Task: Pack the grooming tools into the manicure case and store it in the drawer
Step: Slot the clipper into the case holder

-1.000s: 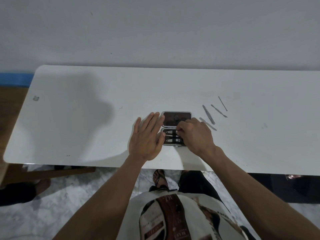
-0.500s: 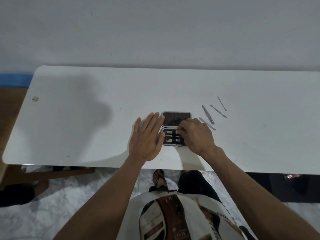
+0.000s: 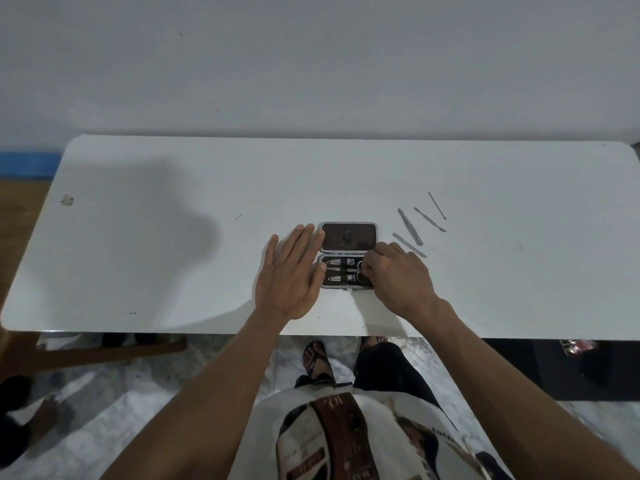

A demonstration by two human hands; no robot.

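Open manicure case point(image 3: 348, 255) lying flat near the front edge of the white desk point(image 3: 173, 237), left hand point(image 3: 289, 271) flat with straight fingers touching its left side, right hand point(image 3: 394, 275) curled, pinching scissors point(image 3: 358, 270) in the case, four loose metal tools point(image 3: 420, 223) just right of it.

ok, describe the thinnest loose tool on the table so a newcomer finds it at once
Start at the white table and find the open manicure case near its front edge, between the two hands. To the right of the case lie four loose metal tools in a row. The one meant is the farthest right and farthest back, a bare thin rod, slimmer than the others.
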